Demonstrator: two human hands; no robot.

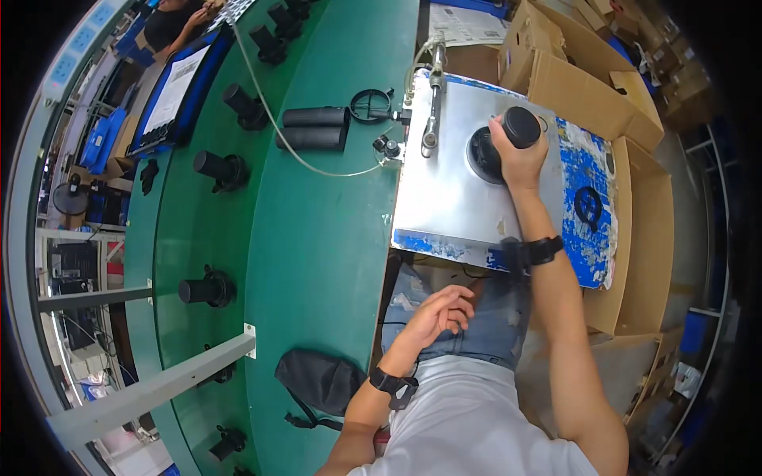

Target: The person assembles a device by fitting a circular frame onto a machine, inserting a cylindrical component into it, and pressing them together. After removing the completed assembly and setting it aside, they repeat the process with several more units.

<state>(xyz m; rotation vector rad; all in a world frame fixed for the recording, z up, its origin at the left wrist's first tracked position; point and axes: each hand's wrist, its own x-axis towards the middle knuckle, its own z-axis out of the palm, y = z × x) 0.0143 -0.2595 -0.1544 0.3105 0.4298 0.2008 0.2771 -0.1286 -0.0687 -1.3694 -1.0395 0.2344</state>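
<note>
The right hand [517, 155] was closed around a black cylinder [521, 125], its fingers wrapped over the side nearest the person, holding it above a round black part [482, 155] that sat on a metal plate [452, 198]. The cylinder stood tilted over that round part, at the far middle of the plate, touching or just above it; which, I could not tell. The plate was bare silver over most of its face, with patches of worn blue film along its near edge and right side, where a black ring-shaped piece [589, 205] lay. A slim metal tool [432, 119] with a hose lay along the plate's far left edge.

The left hand [440, 311] held nothing: it rested loosely curled, fingers half bent, over the person's lap in blue jeans, well apart from the plate. Both wrists wore black bands.

To the left ran the green bench [317, 262], curving away. On it lay two black tubes [316, 127] side by side, a black wire ring [371, 105] just beside them, a dark pouch [321, 381] near the person, and several black cylinder parts spaced along the far lane [208, 289]. Open cardboard boxes [587, 87] stood beyond and to the right of the plate.
</note>
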